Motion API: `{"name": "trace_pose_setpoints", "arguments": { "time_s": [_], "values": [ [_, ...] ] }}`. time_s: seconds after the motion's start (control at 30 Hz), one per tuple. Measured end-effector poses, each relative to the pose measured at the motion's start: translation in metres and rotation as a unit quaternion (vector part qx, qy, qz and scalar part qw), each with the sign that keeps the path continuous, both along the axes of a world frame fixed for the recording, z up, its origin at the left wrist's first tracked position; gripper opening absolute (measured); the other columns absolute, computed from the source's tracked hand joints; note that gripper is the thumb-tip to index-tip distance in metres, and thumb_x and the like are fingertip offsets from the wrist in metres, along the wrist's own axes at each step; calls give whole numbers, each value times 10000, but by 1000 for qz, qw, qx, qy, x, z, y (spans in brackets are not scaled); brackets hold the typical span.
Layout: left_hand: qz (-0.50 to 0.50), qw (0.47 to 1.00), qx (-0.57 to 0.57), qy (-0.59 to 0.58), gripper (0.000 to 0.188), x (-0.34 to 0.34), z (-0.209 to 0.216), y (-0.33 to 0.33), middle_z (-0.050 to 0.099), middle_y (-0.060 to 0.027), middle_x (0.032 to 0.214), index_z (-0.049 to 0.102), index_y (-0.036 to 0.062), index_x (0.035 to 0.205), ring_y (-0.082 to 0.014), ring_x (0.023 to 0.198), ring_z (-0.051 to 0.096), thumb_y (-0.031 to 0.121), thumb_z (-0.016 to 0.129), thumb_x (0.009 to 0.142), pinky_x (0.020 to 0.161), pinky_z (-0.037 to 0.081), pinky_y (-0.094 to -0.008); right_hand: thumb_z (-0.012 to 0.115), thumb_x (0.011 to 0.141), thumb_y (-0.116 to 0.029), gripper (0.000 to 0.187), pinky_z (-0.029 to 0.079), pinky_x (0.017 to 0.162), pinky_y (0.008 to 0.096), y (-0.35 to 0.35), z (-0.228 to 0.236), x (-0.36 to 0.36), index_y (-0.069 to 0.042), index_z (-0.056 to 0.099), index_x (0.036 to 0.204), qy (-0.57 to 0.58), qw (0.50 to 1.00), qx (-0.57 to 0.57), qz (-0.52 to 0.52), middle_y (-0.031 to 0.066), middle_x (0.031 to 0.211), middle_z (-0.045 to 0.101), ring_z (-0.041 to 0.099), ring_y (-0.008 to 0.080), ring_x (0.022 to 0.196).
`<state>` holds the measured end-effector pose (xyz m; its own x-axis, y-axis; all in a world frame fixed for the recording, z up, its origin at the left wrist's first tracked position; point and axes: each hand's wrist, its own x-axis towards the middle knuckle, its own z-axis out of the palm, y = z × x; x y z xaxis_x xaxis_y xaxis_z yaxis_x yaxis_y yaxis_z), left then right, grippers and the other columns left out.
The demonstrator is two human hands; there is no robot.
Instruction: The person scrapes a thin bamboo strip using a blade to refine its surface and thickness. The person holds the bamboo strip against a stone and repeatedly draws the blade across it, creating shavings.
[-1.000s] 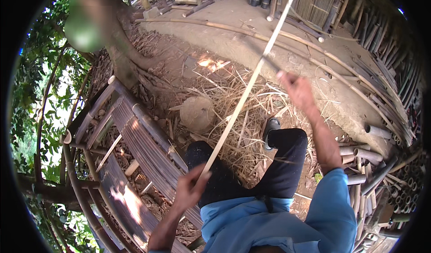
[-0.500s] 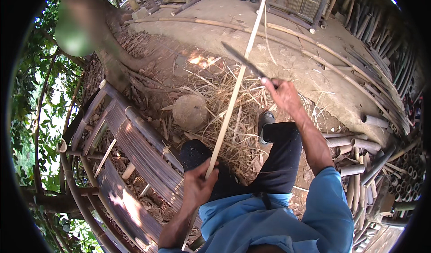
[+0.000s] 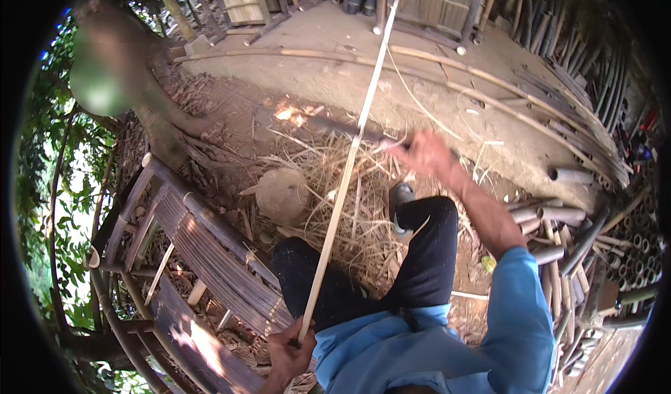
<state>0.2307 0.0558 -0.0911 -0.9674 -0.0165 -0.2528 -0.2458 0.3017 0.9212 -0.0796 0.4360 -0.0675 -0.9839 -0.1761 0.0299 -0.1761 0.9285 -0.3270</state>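
Observation:
A long, pale bamboo strip slants from beside my left hip up toward the far paving. My left hand is closed round its near end, by my thigh. Farther out, my right hand grips the handle of a long, dark-bladed knife, slightly blurred by motion. The blade points left and lies across the strip, touching it near the middle. A thin peeled sliver curves off the strip's far part toward my right hand.
Curled shavings cover the ground beyond my knees, beside a round stump. A slatted bamboo bench stands at my left, a tree trunk behind it. Cut bamboo pieces lie at the right; bamboo poles edge the paving.
My left hand has drawn back toward my body with the strip. The knife has come lower along the strip and turned more level. The view has shifted slightly.

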Motion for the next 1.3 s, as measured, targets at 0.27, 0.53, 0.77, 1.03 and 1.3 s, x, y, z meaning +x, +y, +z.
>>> {"name": "trace_pose_setpoints", "arguments": {
  "time_s": [0.27,0.53,0.77,1.03,1.3],
  "values": [
    [-24,996,75,-37,300,68,-31,-70,574,7,691,713,-2,1213,-46,535,468,137,722,948,469,328,-218,394,928,-828,926,532,735,487,168,19,-105,21,764,934,167,925,-115,-322,197,674,670,650,334,681],
    [-33,997,71,25,402,-114,5,24,447,89,658,601,54,1418,-25,563,387,167,595,1033,499,285,-243,436,981,-737,789,555,615,461,-37,-24,33,-13,747,975,61,983,-171,-23,136,618,638,623,266,599],
    [-48,985,161,45,399,-153,13,55,426,104,578,593,31,1399,-9,454,363,64,585,1001,423,232,-228,605,937,-670,654,510,434,445,-99,-30,114,-32,744,899,108,959,-144,221,116,532,624,607,246,419],
    [-42,988,145,-22,337,-136,24,44,463,96,659,653,17,1308,-20,596,366,69,610,977,524,273,-241,548,962,-682,662,520,478,439,-86,-29,105,-61,744,843,81,974,-90,189,111,534,616,632,249,461],
    [-41,996,76,-21,285,-72,15,22,456,108,595,676,0,1245,7,489,361,32,596,973,455,225,-227,461,958,-758,762,511,463,430,-45,-4,56,-71,766,833,-43,994,-90,37,71,428,502,533,220,386]
  ]
}}
